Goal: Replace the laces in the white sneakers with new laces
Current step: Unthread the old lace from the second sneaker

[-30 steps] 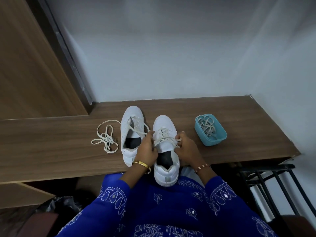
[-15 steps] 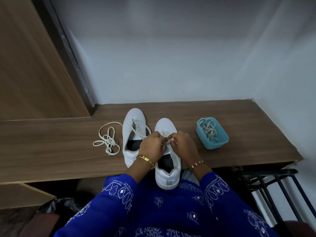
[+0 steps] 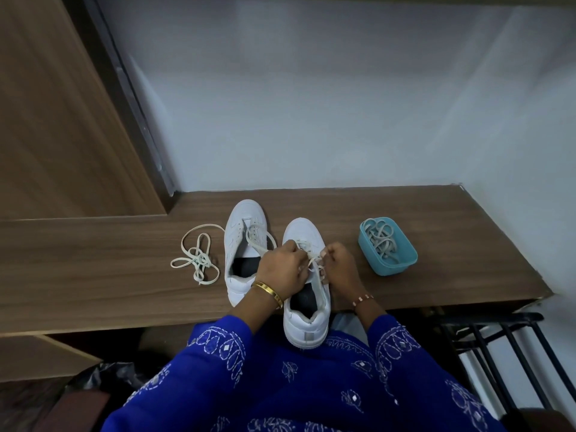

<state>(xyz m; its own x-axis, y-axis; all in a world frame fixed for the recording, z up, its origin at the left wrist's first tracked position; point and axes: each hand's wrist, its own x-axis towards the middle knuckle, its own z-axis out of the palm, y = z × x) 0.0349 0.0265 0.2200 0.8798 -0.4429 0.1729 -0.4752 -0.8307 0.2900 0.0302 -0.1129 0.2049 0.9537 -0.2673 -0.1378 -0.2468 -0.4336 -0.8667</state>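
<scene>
Two white sneakers stand side by side on the wooden shelf (image 3: 436, 244). The right sneaker (image 3: 307, 322) overhangs the front edge, heel toward me. My left hand (image 3: 282, 269) and my right hand (image 3: 339, 266) sit over its tongue, each pinching an end of its cream lace (image 3: 313, 263). The left sneaker (image 3: 241, 232) stands just beyond, with a loose lace partly threaded. A loose cream lace (image 3: 196, 257) lies tangled on the shelf left of the shoes. A teal tub (image 3: 388, 247) at the right holds several grey laces.
A wooden cabinet side (image 3: 62, 120) rises at the left and a pale wall closes the back. A black metal rack (image 3: 498, 353) stands below the shelf's right end. My blue embroidered sleeves fill the foreground.
My hands came together over the right sneaker's tongue, then parted slightly, drawing the lace ends between them. The camera tilted down a little.
</scene>
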